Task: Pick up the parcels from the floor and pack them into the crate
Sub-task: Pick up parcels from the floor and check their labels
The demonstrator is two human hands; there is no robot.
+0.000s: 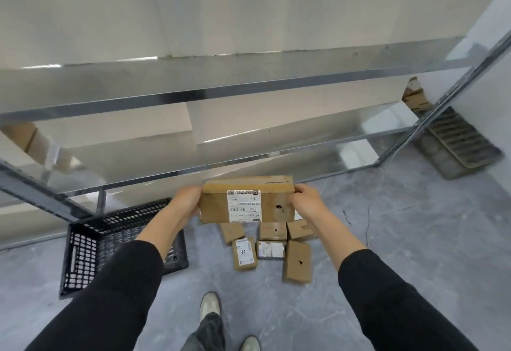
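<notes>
The black perforated plastic crate (91,242) sits on the grey floor below and to the left of the grip, partly hidden by the left forearm, and what shows of its inside looks empty. The left hand (185,203) is pressed flat against the left end of the long brown cardboard parcel with a white shipping label (247,199), fingers wrapped round the far edge; the right hand (305,201) does the same on the right end, so the box is held in the air by squeeze from both ends, with nothing under it. That is the first risk, in my judgement: a grip that relies on inward pressure alone could let the box slide down if either palm relaxes during the swing left toward the crate. Just behind the grip runs the lower rail of the metal shelving rack (249,157), and a lift or turn that drifts forward could knock the parcel's far edge against it. Directly beneath the held box lie the six small brown cardboard parcels (272,248) clustered on the floor, some touching one another; a drop here would land on them and scatter them. The box's face has a dark punctured hole right of the label, so the cardboard may be weak there. The crate's rim could also catch a corner if the long box goes in tilted.
</notes>
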